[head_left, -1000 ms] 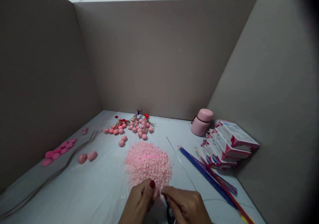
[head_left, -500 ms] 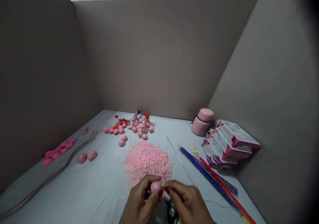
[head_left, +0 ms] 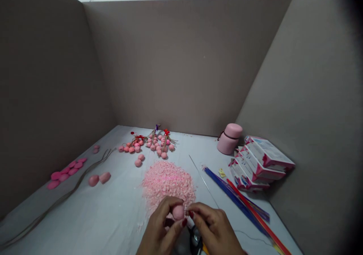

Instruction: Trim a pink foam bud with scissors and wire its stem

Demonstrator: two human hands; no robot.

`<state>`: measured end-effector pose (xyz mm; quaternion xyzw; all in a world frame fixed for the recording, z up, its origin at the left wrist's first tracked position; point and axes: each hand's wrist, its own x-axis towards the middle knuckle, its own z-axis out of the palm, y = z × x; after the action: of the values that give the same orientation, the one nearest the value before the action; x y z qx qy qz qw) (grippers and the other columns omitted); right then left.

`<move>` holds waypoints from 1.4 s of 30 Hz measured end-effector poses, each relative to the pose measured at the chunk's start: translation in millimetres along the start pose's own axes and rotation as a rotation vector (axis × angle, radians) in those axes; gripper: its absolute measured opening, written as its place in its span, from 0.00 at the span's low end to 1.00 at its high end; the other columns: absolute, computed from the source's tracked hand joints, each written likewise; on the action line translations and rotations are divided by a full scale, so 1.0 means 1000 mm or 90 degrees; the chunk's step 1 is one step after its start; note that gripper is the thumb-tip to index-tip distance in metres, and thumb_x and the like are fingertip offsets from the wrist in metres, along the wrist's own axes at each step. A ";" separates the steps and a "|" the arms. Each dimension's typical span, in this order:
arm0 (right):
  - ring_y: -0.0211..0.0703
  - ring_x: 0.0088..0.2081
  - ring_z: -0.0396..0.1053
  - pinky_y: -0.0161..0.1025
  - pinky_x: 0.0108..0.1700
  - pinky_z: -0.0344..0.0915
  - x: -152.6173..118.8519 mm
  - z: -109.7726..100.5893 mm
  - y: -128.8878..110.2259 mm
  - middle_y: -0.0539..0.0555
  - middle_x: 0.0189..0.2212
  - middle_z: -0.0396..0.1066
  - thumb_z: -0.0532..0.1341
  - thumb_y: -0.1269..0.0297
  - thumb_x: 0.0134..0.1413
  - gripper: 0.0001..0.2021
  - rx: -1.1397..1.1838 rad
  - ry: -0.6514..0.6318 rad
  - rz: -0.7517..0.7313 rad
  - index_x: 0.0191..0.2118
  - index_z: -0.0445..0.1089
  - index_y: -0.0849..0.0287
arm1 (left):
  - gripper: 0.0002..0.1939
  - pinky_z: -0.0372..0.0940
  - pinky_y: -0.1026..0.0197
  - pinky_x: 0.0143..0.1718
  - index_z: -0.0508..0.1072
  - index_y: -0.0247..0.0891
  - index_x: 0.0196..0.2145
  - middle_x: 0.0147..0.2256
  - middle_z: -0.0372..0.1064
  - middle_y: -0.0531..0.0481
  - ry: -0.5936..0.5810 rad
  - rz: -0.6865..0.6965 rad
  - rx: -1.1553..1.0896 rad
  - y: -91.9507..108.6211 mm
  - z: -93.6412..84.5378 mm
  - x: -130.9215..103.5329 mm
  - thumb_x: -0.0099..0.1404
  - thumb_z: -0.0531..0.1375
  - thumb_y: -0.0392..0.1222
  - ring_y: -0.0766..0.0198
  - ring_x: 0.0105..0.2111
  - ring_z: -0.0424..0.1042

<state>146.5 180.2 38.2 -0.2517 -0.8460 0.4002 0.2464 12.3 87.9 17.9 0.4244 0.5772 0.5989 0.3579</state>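
My left hand (head_left: 159, 226) grips a smooth pink ball (head_left: 178, 212) between thumb and fingers, low in the middle of the view. Right beside the ball, my right hand (head_left: 214, 226) is closed in a pinch on something thin at the ball's side, too small to make out. A thin grey thread (head_left: 252, 237) lies on the table to the right of that hand. Just beyond both hands is a heap of pink flakes (head_left: 168, 181). Under the hands shows a black-handled tool (head_left: 195, 238), mostly hidden.
Bunches of pink balls (head_left: 159, 145) with ribbons lie at the back. On the left are long brown stems (head_left: 72, 192), flat pink pieces (head_left: 64, 176) and two larger pink pieces (head_left: 93, 180). A long rod (head_left: 202, 179), blue strips (head_left: 235, 198), boxes (head_left: 261, 164) and a pink flask (head_left: 229, 138) stand right.
The pink ball has shifted very slightly to the right and seems a little turned in my left hand. My right fingers stay pinched beside it.
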 end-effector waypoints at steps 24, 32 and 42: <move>0.39 0.25 0.72 0.29 0.29 0.64 -0.001 -0.003 0.000 0.51 0.25 0.74 0.48 0.65 0.61 0.15 -0.068 -0.008 -0.056 0.32 0.72 0.57 | 0.15 0.58 0.65 0.24 0.68 0.40 0.39 0.24 0.66 0.55 0.025 -0.026 -0.016 0.001 -0.003 0.003 0.63 0.53 0.53 0.67 0.22 0.63; 0.38 0.24 0.70 0.29 0.28 0.61 -0.002 0.003 0.002 0.50 0.23 0.72 0.48 0.66 0.61 0.15 -0.087 -0.026 -0.042 0.31 0.71 0.57 | 0.24 0.55 0.66 0.18 0.62 0.39 0.46 0.20 0.62 0.57 0.026 -0.132 -0.121 -0.001 0.000 0.004 0.63 0.48 0.60 0.67 0.18 0.62; 0.39 0.27 0.72 0.29 0.30 0.63 -0.001 -0.002 0.002 0.51 0.26 0.74 0.48 0.68 0.60 0.14 -0.067 -0.016 -0.055 0.32 0.71 0.57 | 0.14 0.62 0.63 0.31 0.68 0.39 0.39 0.29 0.68 0.50 -0.007 -0.026 0.046 0.004 -0.004 0.004 0.63 0.54 0.51 0.63 0.29 0.68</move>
<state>148.5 181.6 37.7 -0.2225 -0.8791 0.3469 0.2392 7.2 89.6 22.2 0.4283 0.6051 0.5679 0.3577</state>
